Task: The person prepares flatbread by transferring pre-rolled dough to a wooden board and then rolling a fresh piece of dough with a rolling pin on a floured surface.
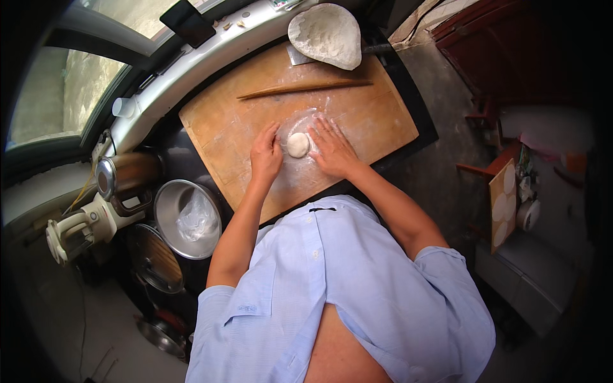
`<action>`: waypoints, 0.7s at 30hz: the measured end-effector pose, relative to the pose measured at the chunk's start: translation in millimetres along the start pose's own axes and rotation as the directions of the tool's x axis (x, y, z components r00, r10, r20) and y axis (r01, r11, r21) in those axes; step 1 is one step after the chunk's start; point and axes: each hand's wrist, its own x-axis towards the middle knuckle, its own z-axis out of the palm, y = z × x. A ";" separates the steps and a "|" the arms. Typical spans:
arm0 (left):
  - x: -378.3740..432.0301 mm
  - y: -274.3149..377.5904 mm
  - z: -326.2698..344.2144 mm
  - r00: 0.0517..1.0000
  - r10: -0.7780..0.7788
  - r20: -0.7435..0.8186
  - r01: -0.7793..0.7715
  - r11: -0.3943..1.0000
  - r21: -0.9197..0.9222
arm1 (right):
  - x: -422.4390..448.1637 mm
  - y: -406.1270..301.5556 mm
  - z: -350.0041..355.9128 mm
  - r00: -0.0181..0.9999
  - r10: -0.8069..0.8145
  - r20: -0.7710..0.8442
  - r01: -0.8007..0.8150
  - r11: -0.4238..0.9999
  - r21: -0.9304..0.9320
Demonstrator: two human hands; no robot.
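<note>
A small round piece of dough [298, 145] lies on the floured wooden board [215, 139] between my hands. To its left, my left hand [268, 151] rests at the board with its fingers curved and nothing seen in it. My right hand [334, 147] is spread palm down on the flour, its thumb close beside the dough. Beyond both hands, a tapered wooden rolling pin [306, 88] lies across the board. A bowl of flour [325, 36] stands at the board's far edge, partly over a flat metal piece [299, 56].
Left of the board are a metal bowl with a plastic bag [165, 210], a glass lid [155, 258], a metal flask [131, 173] and a cream-coloured appliance [91, 222]. A dark tablet or phone [187, 23] leans at the windowsill. Flat dough rounds [503, 207] lie on a board at right.
</note>
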 end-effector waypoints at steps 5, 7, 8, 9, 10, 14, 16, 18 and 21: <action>-0.2 21.0 11.9 0.914 0.255 0.316 -0.318 0.934 0.165 | -23.5 17.2 0.5 0.987 -0.155 0.037 0.157 0.987 -0.033; -4.8 17.5 11.8 0.911 0.266 0.314 -0.334 0.925 0.183 | -15.0 19.3 5.3 0.993 -0.111 -0.048 0.108 0.993 -0.048; -7.1 16.2 12.9 0.922 0.266 0.283 -0.322 0.930 0.175 | -9.3 21.4 9.6 0.989 -0.104 -0.109 0.106 0.994 0.013; -8.1 17.5 12.6 0.929 0.268 0.255 -0.315 0.935 0.165 | -2.5 21.5 13.1 0.981 -0.088 -0.172 0.102 0.992 0.075; -11.3 19.3 12.1 0.949 0.226 0.221 -0.260 0.955 0.139 | 1.3 19.5 16.8 0.970 -0.067 -0.233 0.101 0.986 0.136; -26.7 8.9 5.6 0.988 0.056 0.147 -0.070 0.993 0.095 | -4.1 -20.7 13.6 0.913 -0.343 -0.222 0.391 0.891 0.231; -28.8 7.9 0.0 0.984 -0.025 0.174 0.013 0.997 0.071 | -7.6 -8.8 13.3 0.914 -0.377 -0.152 0.405 0.872 0.274; -37.1 10.1 -8.6 0.969 -0.123 0.214 0.119 0.992 0.032 | -4.7 3.5 -4.7 0.905 -0.406 -0.128 0.426 0.863 0.272; -39.1 14.6 -7.2 0.985 -0.101 0.136 0.102 0.995 -0.002 | 27.2 32.5 -39.0 0.969 -0.012 -0.248 0.129 0.878 0.461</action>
